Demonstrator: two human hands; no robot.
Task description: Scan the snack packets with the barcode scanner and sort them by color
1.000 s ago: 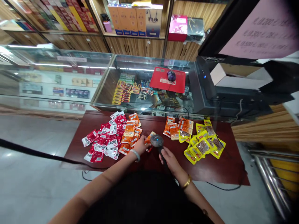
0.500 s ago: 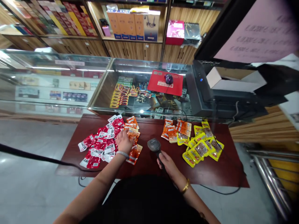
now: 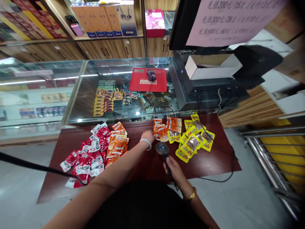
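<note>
Clearly, the right hand (image 3: 175,170) was wrapped around the handle of a dark handheld scanner (image 3: 162,148), whose head was near the left hand (image 3: 148,136). That left hand reached to the left edge of a small group of orange packets (image 3: 163,132), its fingers too hidden to tell whether they grasped one. Yellow packets (image 3: 192,144) lay heaped just right of that group, while an orange pile (image 3: 118,143) and red-and-white packets (image 3: 84,162) covered the left part of the brown table (image 3: 135,130).
</note>
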